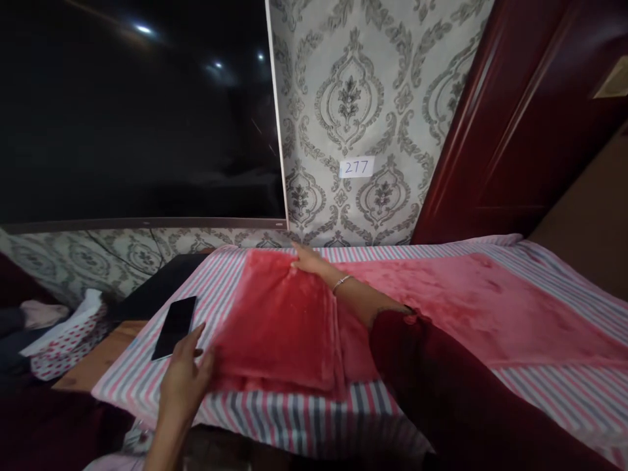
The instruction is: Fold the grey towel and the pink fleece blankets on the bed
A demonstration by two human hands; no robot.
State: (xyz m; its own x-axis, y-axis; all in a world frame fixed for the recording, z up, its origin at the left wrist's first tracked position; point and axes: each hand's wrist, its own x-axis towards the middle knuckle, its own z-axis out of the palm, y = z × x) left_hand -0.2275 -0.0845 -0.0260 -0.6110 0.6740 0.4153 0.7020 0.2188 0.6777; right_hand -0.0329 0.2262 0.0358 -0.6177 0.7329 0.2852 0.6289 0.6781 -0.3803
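A plush red cloth (pixel 284 320) lies on the striped tablecloth, its left part folded over into a thick layered rectangle. The paler pink stretch (pixel 471 307) of it spreads flat to the right. My right hand (pixel 309 259) reaches to the far edge of the folded part and rests on it, index finger stretched out. At the near left edge of the fold is my left hand (pixel 185 371), fingers apart, its fingertips beside or touching the cloth. A dark-screened phone (pixel 175 322) lies just beyond my left hand.
The striped tablecloth (pixel 289 418) hangs over the table's front edge. A large television (pixel 137 118) stands behind at the left. A polka-dot bag (pixel 69 347) sits at the far left, near a wooden surface (pixel 98 353). A dark red door (pixel 500 118) is at the right.
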